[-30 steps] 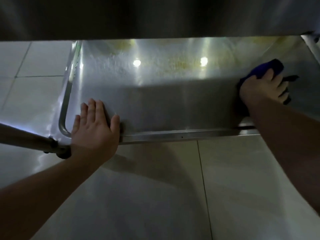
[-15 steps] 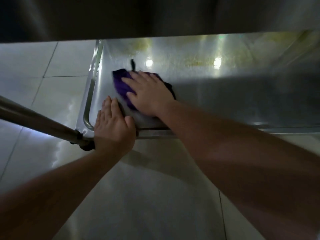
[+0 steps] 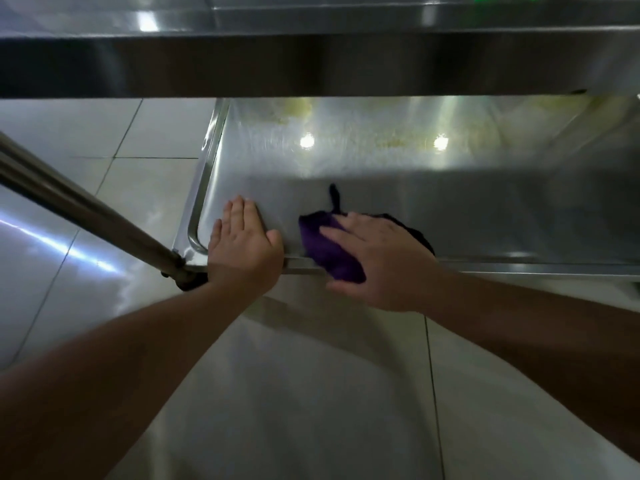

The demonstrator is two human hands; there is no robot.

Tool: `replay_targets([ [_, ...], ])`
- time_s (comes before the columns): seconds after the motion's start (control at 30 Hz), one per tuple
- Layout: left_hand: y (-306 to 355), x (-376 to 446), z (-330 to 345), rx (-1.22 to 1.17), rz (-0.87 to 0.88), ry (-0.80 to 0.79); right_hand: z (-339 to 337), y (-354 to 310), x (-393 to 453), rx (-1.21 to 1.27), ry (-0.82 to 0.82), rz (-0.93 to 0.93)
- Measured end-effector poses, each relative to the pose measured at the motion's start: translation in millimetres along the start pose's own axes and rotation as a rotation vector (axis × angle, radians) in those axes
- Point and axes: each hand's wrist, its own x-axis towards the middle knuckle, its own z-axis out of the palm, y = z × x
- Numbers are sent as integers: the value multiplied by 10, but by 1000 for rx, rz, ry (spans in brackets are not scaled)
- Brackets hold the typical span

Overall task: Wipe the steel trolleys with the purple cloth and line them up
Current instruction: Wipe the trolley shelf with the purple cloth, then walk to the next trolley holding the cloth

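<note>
Steel trolley's lower shelf (image 3: 398,188) — brushed, shiny, two light glares and yellowish smears toward the back, raised rim along left and front edges. Purple cloth (image 3: 327,249) lies bunched at the front-left, draped over the front rim, a dark tag or loop sticking up behind it.

A crumpled deep purple cloth (image 3: 329,251) sat low in the middle of the frame, shading to near black at its right edge and in the thin tail sticking up from it. The brushed silver-grey steel trolley shelf (image 3: 398,181) under it carried yellowish blotches toward the upper centre and two round white glare spots. The glossy floor of pale grey-white square tiles (image 3: 145,174) showed thin dark grout lines and a white streak at left. Green light glinted in the upper right corner.
</note>
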Motion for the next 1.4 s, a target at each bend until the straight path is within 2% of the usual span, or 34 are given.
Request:
replay_targets([
  [0.1, 20, 9, -27, -24, -13, -14, -12, 68, -76, -31, -19, -142],
  [0.3, 59, 7, -144, 25, -57, -90, -155, 108, -114, 33, -3, -212],
  [0.43, 258, -290, -370, 68, -11, -140, -481, 11, -335, 92, -106, -94],
  [0.53, 452, -735, -569, 96, 71, -236, -691, -168, -615, 160, -226, 84],
  [0.63, 595, -1260, -859, 113, 48, -406, -910, -394, -1002, 219, -393, 251],
  [0.73, 711, -1827, -1256, 139, 4, -589, -1250, -606, -1381, 175, -508, 301],
  [0.83, 836, -2278, -1777, 154, -9, -682, -1784, -879, -1528, 169, -532, 286],
  [1.13, 939, -2920, -4115, 104, -104, -685, -3966, -2026, -1502, 145, -611, 367],
  [1.3, 829, -3126, -5433, 68, -129, -619, -5207, -2816, -1271, 117, -616, 310],
  [1.4, 679, -3202, -6146, 30, -136, -541, -5916, -3281, -1021, 70, -555, 267],
])
